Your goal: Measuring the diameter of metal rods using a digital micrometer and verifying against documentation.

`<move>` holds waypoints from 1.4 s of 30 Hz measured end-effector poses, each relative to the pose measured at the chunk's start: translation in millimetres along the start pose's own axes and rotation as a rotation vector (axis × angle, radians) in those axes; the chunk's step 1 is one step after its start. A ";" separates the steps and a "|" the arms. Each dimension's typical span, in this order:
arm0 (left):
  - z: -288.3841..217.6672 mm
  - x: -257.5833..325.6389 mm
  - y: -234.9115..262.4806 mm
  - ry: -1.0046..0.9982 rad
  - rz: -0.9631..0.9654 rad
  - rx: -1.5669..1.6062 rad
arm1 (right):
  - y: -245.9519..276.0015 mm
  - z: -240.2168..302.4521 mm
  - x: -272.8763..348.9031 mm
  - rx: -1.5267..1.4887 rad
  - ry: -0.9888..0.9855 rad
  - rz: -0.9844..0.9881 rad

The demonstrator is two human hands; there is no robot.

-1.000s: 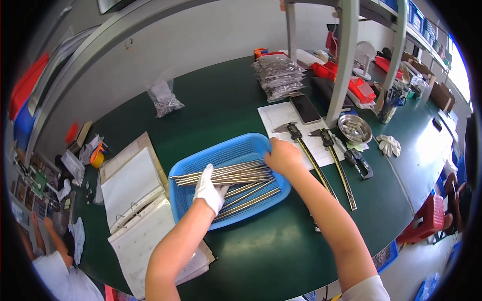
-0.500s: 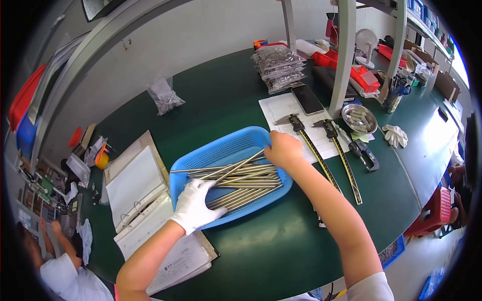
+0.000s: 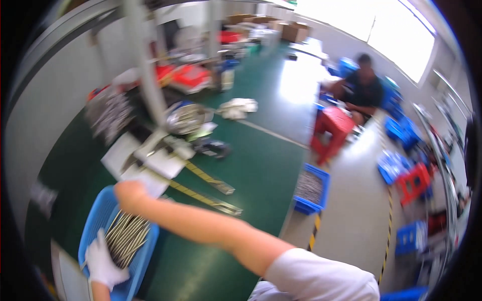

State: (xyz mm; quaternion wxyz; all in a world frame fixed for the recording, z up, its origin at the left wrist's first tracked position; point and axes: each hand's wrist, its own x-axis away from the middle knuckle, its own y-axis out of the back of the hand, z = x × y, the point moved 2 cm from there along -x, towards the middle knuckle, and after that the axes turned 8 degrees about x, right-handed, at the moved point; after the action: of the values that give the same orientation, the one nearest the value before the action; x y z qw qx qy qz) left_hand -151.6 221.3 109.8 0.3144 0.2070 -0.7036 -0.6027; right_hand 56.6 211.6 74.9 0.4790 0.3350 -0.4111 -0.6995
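A blue perforated plastic basket (image 3: 92, 228) stands at the lower left of the green table, with several thin metal rods (image 3: 128, 236) lying in it. My left hand (image 3: 104, 262), in a white glove, rests over the basket's near-left side against the rods, fingers apart. My bare right hand (image 3: 131, 196) is closed on the basket's far right corner; blur softens its fingers. Beyond that hand lie two digital calipers (image 3: 203, 198) (image 3: 206, 176), partly on white paper sheets (image 3: 145, 183).
A metal bowl (image 3: 188, 119) of small parts, a dark measuring tool (image 3: 212, 148) and white gloves (image 3: 237, 108) lie farther back. A shelf post (image 3: 145, 75) rises behind. On the floor are a blue crate (image 3: 311, 188) and a red stool (image 3: 332, 128); a person (image 3: 364, 88) sits beyond.
The view has swung to the right, so basket and hands now appear at the lower left. More floor and a seated person show. Both hands stay at the basket.
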 end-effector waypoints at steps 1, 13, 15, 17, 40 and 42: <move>6.1 -2.0 -5.0 0.007 -0.019 -0.045 | -2.7 2.5 -3.1 -0.033 -0.013 -0.023; -3.3 -4.5 -4.6 -0.093 0.074 -0.033 | 0.7 -6.6 5.9 0.066 -0.054 -0.020; -1.0 -5.2 -11.4 -0.100 0.033 0.015 | 0.2 -9.6 4.3 0.044 -0.059 -0.018; -5.5 -5.0 -18.8 -0.029 0.022 0.008 | 3.0 -13.2 3.7 0.025 -0.061 -0.015; -31.5 23.3 34.7 0.239 0.192 0.002 | 5.6 -24.5 18.7 0.074 -0.030 0.005; -31.7 25.0 38.6 0.266 0.147 -0.017 | 5.4 -19.4 24.5 0.098 0.001 0.007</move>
State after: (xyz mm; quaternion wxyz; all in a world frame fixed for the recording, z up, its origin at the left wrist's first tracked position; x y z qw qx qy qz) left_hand -144.2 188.9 154.8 0.4497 0.2302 -0.6638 -0.5514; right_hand 67.7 182.5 69.5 0.4648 0.3569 -0.4458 -0.6767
